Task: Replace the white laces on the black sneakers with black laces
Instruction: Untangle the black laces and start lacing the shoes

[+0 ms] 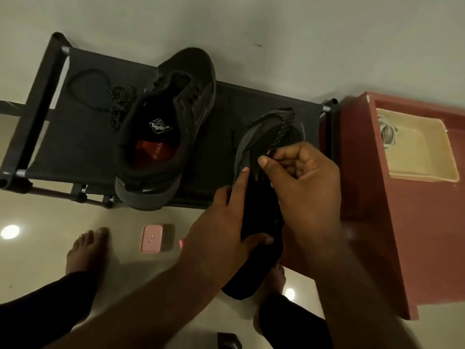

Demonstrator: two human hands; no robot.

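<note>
The person stands barefoot over a low black shoe rack (pixel 75 137), and the left hand (pixel 224 222) grips one black sneaker (pixel 243 147) from the side, thumb wrapped across its dark rear part and index finger lying straight along its edge; the sneaker's toe rests on the rack's fabric top while its heel hangs out over the floor (pixel 50 248). The right hand (pixel 309 190) is curled, thumb and fingertips pinching the speckled black lace (pixel 279 131) that crosses the front of that sneaker. The second black sneaker (pixel 196 102) sits on the rack to the left, its red insole showing, and a spare black lace (pixel 120 96) lies loose beside it. On the reddish cabinet (pixel 377 222) at the right, a cream tray (pixel 422 157) holds the white laces (pixel 387 133). A small pink case (pixel 152 238) lies on the floor near the left foot (pixel 85 250)
</note>
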